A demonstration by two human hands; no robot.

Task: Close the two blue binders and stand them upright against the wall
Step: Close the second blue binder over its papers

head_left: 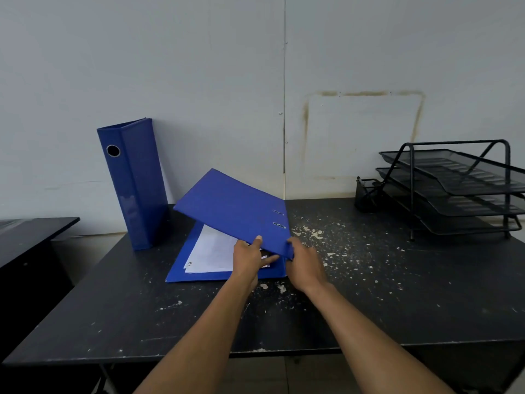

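From the head view, 1 blue binder (132,183) already stands closed on the bench (369,294), well off to the left of the fingers and beyond them, its far edge tipped back at the wall (199,81). It leans a little to the left, so a knock to the bench or a bump from the next binder could send it sliding flat.

The second binder (233,211) lies open just in front of both hands, its lower cover flat on the bench and its top cover raised about halfway. The left hand (248,260) has its thumb on top of the cover's near edge while its fingers (268,260) reach underneath, toward the ring mechanism. The right hand (305,265) pinches the near right corner of the same cover, thumb above; its other fingers are hidden beneath, so I cannot tell how tightly they grip.

The danger I see is those left fingers sitting between the cover and the loose white sheets (211,251). If the cover comes down now, it traps them. The paper also looks slightly fanned at its left edge, beyond the fingers, so a quick shut may crease or catch a page outside the cover.

Right of the hands, pale flakes (315,233) litter the bench; dragging the binder through them could make its base skid when stood up. The black mesh trays (460,189) sit far right, out of the way.
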